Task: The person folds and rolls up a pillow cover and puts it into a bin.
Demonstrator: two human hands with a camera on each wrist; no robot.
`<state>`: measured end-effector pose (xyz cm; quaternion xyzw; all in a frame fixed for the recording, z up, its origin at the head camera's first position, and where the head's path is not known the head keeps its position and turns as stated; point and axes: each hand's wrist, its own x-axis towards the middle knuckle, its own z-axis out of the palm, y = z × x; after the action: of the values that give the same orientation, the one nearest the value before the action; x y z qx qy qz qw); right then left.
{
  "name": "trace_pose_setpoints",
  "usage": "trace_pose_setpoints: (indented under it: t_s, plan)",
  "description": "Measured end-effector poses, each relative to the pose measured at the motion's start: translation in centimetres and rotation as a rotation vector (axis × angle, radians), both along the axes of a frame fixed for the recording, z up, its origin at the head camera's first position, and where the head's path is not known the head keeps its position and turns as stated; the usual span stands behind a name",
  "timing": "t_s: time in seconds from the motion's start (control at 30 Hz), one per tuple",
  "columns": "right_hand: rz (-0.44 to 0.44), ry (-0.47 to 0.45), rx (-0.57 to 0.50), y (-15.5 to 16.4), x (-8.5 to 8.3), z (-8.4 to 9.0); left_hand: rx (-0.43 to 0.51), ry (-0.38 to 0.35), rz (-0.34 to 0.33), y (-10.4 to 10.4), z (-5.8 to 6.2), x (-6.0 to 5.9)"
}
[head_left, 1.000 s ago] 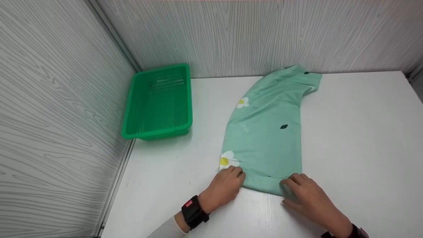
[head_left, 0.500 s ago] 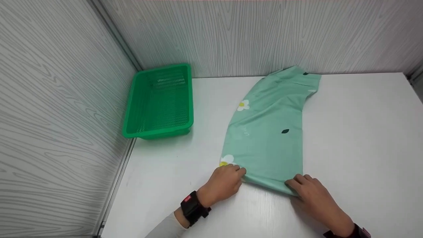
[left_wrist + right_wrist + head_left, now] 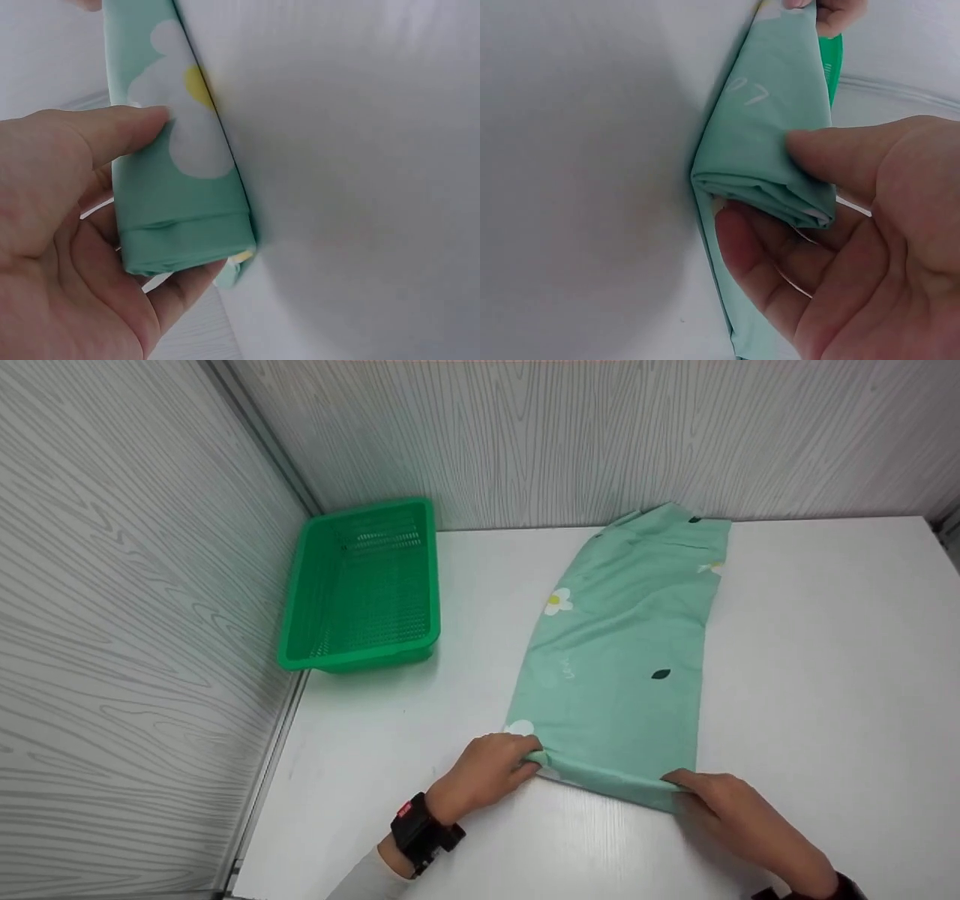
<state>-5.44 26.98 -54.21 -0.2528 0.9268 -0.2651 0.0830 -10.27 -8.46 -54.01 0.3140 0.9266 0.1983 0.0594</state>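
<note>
Both left hand (image 3: 484,771) and right hand (image 3: 739,814), each grip pinching mint cloth (image 3: 611,697), green basket (image 3: 367,657) apart, wall (image 3: 525,442) behind

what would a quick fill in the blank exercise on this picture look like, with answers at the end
1. The basket is coloured ____.
2. A printed flower on the cloth has white petals around a ____ centre.
3. The left hand and the right hand both grip the cloth; the basket is closer to the ____ one.

Missing words: green; yellow; left
</note>
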Motion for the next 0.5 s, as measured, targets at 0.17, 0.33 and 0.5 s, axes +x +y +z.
trace_pose_setpoints:
  t_s: [0.17, 0.33, 0.5]
  plan:
    - [-0.013, -0.115, -0.077, 0.78, -0.07, 0.04, 0.049, -0.077, -0.011, -0.12, -0.38, 0.20]
    - [-0.030, -0.172, -0.112, 0.91, -0.43, 0.06, 0.068, -0.097, 0.000, 0.04, -0.59, 0.24]
    - [-0.068, -0.217, -0.088, 0.88, -0.85, -0.37, 0.025, -0.033, 0.040, 0.31, -0.92, 0.36]
